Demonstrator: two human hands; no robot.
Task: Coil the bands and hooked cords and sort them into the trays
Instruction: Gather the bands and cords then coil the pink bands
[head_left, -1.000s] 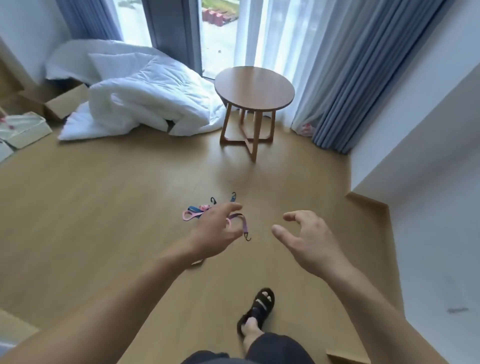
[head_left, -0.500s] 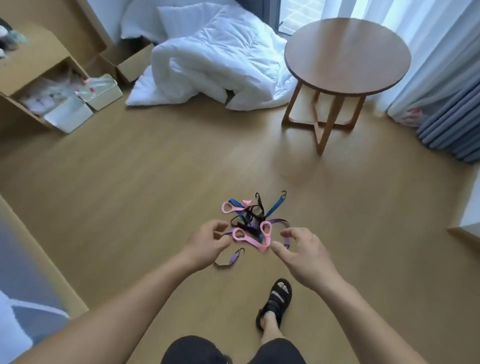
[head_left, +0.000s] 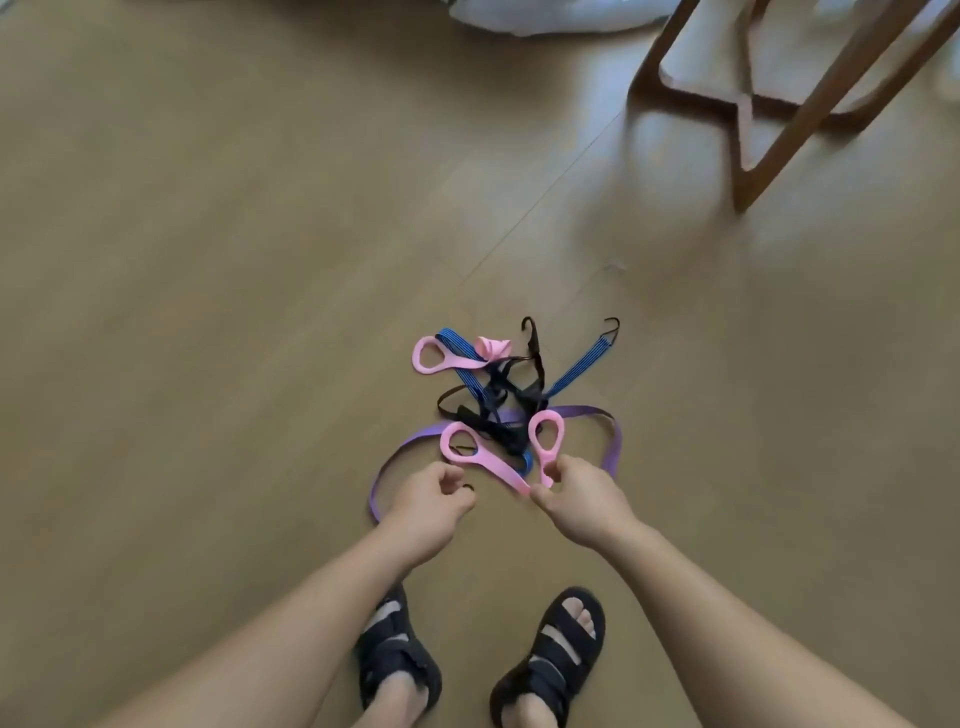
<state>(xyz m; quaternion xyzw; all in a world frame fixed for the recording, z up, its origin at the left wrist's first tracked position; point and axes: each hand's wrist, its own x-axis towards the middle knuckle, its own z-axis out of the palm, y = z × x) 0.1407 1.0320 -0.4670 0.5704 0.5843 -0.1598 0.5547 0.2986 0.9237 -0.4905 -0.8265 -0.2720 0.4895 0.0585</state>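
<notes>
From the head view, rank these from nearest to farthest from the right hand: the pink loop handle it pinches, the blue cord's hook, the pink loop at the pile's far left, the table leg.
From the right hand:
1. Pink loop handle, pinched in its fingers, just above it.
2. Blue cord's hook, farther up, slightly right.
3. Far-left pink loop, up and left, across the pile.
4. Table leg, top right, well beyond the pile.

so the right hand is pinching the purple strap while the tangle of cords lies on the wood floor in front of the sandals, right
Not quite. In the head view the right hand is pinching the pink band just below one of its loops, not the purple strap, which lies loose around the pile. The rest holds: the tangle of cords lies on the wood floor in front of the sandals.
</notes>
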